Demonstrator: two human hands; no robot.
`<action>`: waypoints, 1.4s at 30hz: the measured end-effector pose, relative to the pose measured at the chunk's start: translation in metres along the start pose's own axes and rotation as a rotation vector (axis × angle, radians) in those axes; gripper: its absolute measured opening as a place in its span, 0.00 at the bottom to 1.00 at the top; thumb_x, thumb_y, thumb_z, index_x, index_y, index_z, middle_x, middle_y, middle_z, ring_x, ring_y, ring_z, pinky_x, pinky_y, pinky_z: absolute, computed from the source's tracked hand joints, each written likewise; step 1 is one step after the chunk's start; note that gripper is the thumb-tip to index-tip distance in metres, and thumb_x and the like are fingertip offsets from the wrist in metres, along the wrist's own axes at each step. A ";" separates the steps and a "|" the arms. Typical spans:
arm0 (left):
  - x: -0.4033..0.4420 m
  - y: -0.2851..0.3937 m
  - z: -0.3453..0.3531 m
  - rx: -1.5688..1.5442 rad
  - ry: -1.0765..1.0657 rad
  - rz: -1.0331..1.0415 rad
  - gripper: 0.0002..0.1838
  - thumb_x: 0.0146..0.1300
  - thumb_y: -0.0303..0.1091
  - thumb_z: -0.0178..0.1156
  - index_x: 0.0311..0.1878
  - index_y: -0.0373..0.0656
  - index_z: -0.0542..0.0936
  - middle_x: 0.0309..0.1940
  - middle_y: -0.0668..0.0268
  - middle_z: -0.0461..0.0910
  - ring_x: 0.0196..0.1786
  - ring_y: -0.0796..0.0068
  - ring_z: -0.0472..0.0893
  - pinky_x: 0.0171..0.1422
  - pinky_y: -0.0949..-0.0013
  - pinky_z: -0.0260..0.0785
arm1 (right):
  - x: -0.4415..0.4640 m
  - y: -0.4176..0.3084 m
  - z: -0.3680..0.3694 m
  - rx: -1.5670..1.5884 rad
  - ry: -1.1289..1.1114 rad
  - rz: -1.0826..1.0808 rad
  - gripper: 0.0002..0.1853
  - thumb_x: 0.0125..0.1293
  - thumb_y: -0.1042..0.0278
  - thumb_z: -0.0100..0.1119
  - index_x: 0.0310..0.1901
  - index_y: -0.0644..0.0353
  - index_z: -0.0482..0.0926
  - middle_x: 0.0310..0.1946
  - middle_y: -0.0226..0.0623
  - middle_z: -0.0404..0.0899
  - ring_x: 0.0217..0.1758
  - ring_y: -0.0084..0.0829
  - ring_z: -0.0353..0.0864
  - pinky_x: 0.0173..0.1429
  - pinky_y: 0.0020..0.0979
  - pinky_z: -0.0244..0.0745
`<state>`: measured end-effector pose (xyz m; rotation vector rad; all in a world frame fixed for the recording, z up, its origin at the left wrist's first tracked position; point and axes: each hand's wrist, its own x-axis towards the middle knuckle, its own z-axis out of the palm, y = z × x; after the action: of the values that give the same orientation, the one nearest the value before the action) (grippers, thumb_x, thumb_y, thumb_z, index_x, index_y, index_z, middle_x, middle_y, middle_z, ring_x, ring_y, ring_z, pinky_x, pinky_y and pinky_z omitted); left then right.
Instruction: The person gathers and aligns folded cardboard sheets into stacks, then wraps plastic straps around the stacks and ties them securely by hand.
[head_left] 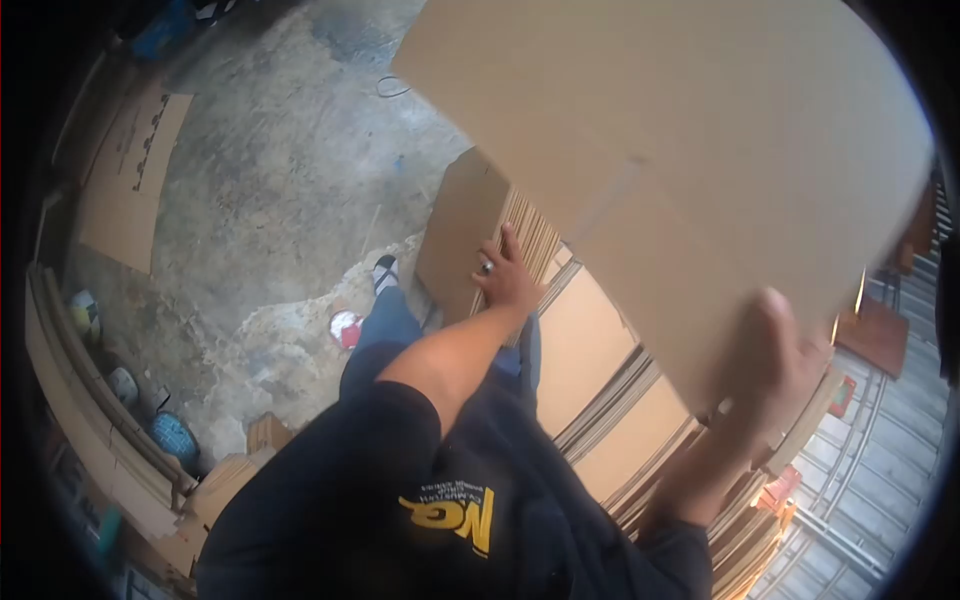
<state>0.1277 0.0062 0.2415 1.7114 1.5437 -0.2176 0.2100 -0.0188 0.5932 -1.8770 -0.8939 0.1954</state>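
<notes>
Your right hand [785, 355] holds a sheet [680, 120].
It extends forward from that grip, seemingly pinched though blurred; your left hand [510, 280], loosely spread, touches the stack [537, 228].

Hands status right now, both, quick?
Left hand: open, resting on the edges of upright cardboard sheets.
Right hand: closed on a large cardboard panel, thumb on its visible face.

**Cut short, covered and smeared**

The large flat brown cardboard sheet [680, 120] runs past the top edge and hides part of the row of tan cardboard panels [585, 320]. The bare right hand [785, 360] is blurred. The black short-sleeved shirt [330, 480] bears pale lettering [446, 490] too small to read.
</notes>
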 end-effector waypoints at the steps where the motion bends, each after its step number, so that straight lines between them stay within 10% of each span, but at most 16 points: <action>1: 0.008 -0.014 -0.001 -0.041 -0.092 0.208 0.63 0.54 0.57 0.75 0.84 0.47 0.46 0.77 0.40 0.57 0.78 0.42 0.62 0.73 0.29 0.57 | -0.009 0.010 0.036 0.015 -0.071 0.015 0.10 0.68 0.73 0.68 0.50 0.65 0.85 0.41 0.33 0.86 0.41 0.24 0.83 0.47 0.27 0.78; 5: 0.039 -0.139 -0.027 -0.069 -0.567 0.739 0.41 0.62 0.54 0.67 0.71 0.37 0.71 0.65 0.43 0.78 0.67 0.47 0.79 0.70 0.57 0.71 | -0.046 0.093 0.138 -0.038 -0.303 0.145 0.15 0.68 0.71 0.62 0.52 0.71 0.82 0.42 0.46 0.89 0.44 0.35 0.89 0.51 0.35 0.81; 7: 0.014 -0.167 -0.135 -0.193 -1.004 0.133 0.23 0.72 0.43 0.62 0.60 0.34 0.83 0.51 0.52 0.88 0.57 0.57 0.85 0.63 0.56 0.76 | -0.071 0.138 0.181 0.003 -0.285 0.065 0.16 0.67 0.74 0.57 0.55 0.66 0.82 0.40 0.56 0.88 0.43 0.49 0.90 0.51 0.42 0.82; 11: 0.017 -0.156 -0.158 -0.881 -0.294 0.116 0.35 0.76 0.52 0.58 0.80 0.49 0.64 0.75 0.55 0.69 0.78 0.59 0.68 0.76 0.45 0.63 | -0.128 0.204 0.231 -0.203 -0.338 0.356 0.19 0.63 0.68 0.61 0.55 0.64 0.81 0.28 0.54 0.85 0.34 0.59 0.86 0.46 0.53 0.82; 13: 0.038 -0.119 -0.138 -1.059 -0.480 0.027 0.41 0.75 0.58 0.57 0.84 0.55 0.54 0.81 0.58 0.59 0.83 0.58 0.58 0.78 0.39 0.58 | -0.153 0.225 0.252 -0.295 -0.317 0.362 0.20 0.62 0.67 0.62 0.55 0.64 0.81 0.31 0.54 0.85 0.37 0.58 0.87 0.48 0.53 0.82; 17: 0.113 -0.110 -0.065 -0.834 -0.491 0.210 0.53 0.70 0.58 0.64 0.86 0.51 0.44 0.74 0.49 0.71 0.76 0.54 0.71 0.76 0.55 0.64 | -0.157 0.219 0.245 -0.342 -0.537 0.284 0.23 0.62 0.65 0.63 0.58 0.64 0.80 0.43 0.55 0.85 0.49 0.55 0.86 0.56 0.51 0.80; 21: 0.131 -0.137 -0.029 -0.618 -0.269 0.243 0.51 0.70 0.55 0.65 0.85 0.48 0.47 0.70 0.48 0.75 0.71 0.54 0.77 0.74 0.60 0.67 | -0.141 0.250 0.228 -0.429 -0.111 0.183 0.25 0.62 0.63 0.66 0.60 0.65 0.79 0.59 0.52 0.79 0.64 0.51 0.78 0.67 0.46 0.75; 31: 0.086 -0.096 -0.042 -0.395 0.094 0.323 0.73 0.31 0.53 0.90 0.77 0.32 0.55 0.68 0.42 0.71 0.70 0.44 0.73 0.75 0.53 0.67 | -0.117 0.373 0.223 0.114 -0.132 0.614 0.21 0.68 0.65 0.68 0.59 0.67 0.83 0.47 0.45 0.90 0.48 0.32 0.90 0.57 0.31 0.83; 42: 0.065 -0.079 -0.035 -0.196 0.177 0.357 0.78 0.39 0.49 0.86 0.82 0.35 0.38 0.77 0.38 0.50 0.75 0.35 0.64 0.74 0.47 0.69 | -0.115 0.344 0.217 -0.106 0.021 0.315 0.09 0.64 0.73 0.63 0.45 0.61 0.87 0.48 0.45 0.86 0.48 0.42 0.88 0.56 0.38 0.83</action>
<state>0.0593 0.0724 0.1908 1.8484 1.3020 0.2658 0.1898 -0.0137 0.1712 -2.1097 -0.5997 0.3251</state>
